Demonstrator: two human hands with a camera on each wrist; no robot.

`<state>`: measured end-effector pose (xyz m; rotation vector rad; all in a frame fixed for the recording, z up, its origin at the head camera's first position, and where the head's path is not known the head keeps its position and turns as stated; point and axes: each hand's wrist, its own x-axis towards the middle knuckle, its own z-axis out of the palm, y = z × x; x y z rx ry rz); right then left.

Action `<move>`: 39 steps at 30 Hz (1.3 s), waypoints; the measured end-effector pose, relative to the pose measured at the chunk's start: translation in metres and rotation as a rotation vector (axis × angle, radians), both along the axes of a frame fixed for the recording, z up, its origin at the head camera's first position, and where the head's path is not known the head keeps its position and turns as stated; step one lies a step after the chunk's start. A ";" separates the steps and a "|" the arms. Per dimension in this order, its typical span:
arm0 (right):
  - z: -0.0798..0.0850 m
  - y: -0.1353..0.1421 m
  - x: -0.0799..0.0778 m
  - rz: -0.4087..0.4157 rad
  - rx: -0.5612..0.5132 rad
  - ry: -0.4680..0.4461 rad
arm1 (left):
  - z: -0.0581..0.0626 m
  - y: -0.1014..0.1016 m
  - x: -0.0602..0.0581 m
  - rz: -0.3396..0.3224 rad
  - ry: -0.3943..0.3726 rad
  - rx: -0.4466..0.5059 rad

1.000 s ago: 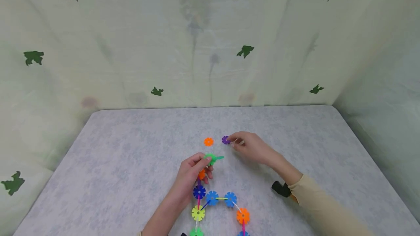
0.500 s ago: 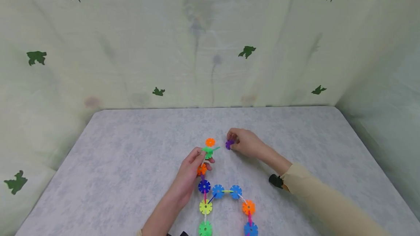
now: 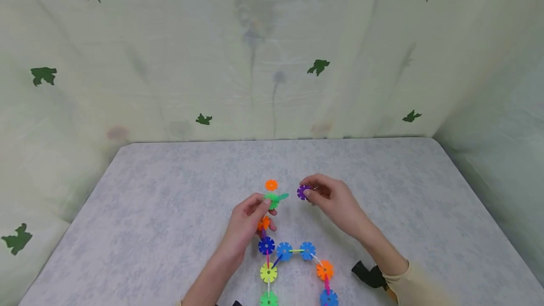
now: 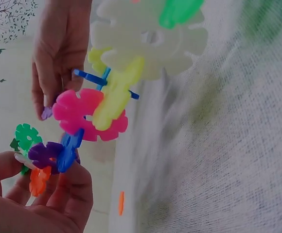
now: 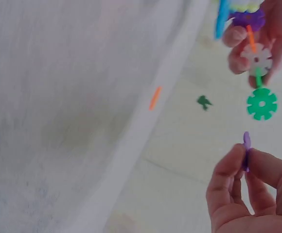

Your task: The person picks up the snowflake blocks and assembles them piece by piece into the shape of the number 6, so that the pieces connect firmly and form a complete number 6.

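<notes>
My left hand (image 3: 248,221) pinches the far end of a chain of notched plastic discs, near a green disc (image 3: 272,200). A second green disc (image 5: 262,104) sticks out edgewise past the fingertips toward the right. Below the fingers hang an orange disc (image 3: 264,223) and a dark blue disc (image 3: 266,245), linked on to a yellow disc (image 3: 268,272). My right hand (image 3: 337,202) pinches a loose purple disc (image 3: 303,192) between thumb and fingertips, a short gap right of the green one. In the right wrist view that purple disc stands edge-on.
A single orange disc (image 3: 271,185) lies on the grey table (image 3: 178,192) beyond my left hand. The rest of the linked discs, with blue (image 3: 308,250) and orange (image 3: 325,270) ones, runs toward the near edge. A printed curtain (image 3: 212,60) hangs behind the table.
My right hand has lifted the purple disc from the table and drawn it slightly nearer and rightward. The left hand keeps its hold on the chain, shifting only a little.
</notes>
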<state>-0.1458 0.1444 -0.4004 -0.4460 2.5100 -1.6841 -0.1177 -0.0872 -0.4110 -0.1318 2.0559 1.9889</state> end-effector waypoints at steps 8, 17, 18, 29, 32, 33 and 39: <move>0.007 -0.008 0.030 -0.118 -0.133 0.036 | 0.011 0.007 0.008 0.010 0.061 -0.033; 0.006 -0.018 0.036 -0.107 -0.151 0.119 | 0.010 0.008 0.011 -0.072 0.109 -0.037; 0.006 -0.019 0.036 -0.110 -0.144 0.126 | 0.009 0.009 0.012 -0.081 0.124 -0.032; 0.002 -0.024 0.038 -0.109 -0.127 0.215 | 0.007 0.010 0.015 -0.179 0.168 -0.022; 0.002 -0.024 0.038 -0.113 -0.091 0.218 | 0.006 0.009 0.014 -0.191 0.173 -0.023; 0.002 -0.024 0.038 -0.114 -0.085 0.211 | 0.005 0.009 0.014 -0.193 0.179 -0.023; 0.000 -0.025 0.038 -0.133 -0.118 0.144 | 0.003 0.007 0.015 -0.202 0.200 -0.014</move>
